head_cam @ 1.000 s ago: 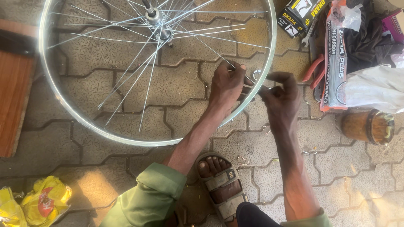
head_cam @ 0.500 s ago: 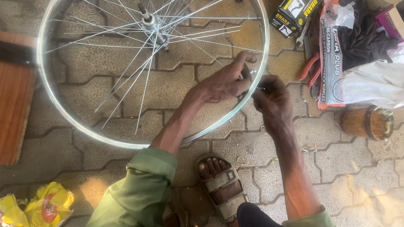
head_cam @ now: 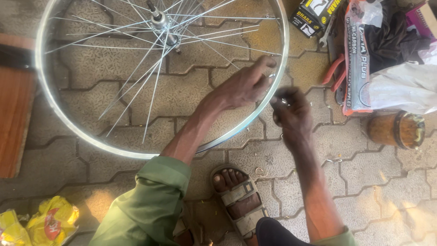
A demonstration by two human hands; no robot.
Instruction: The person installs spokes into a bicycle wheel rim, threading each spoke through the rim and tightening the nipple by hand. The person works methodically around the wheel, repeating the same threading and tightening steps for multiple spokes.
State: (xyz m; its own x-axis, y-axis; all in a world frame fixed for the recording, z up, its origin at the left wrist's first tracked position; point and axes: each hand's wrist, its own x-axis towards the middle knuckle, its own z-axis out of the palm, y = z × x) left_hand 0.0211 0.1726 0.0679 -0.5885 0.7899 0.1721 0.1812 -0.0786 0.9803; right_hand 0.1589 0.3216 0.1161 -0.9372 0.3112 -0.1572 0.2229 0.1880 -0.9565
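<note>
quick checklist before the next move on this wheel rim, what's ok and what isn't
1. Left hand steadying the rim: ok, fingers reach its right side.
2. Right hand holds a small metal part: ok; its kind, cannot tell.
3. Spokes all seated in the rim: not ok, some ends hang free.
4. Hub intact: cannot tell, partly cropped.
5. Pliers nearby: ok, beside the packet.
</note>
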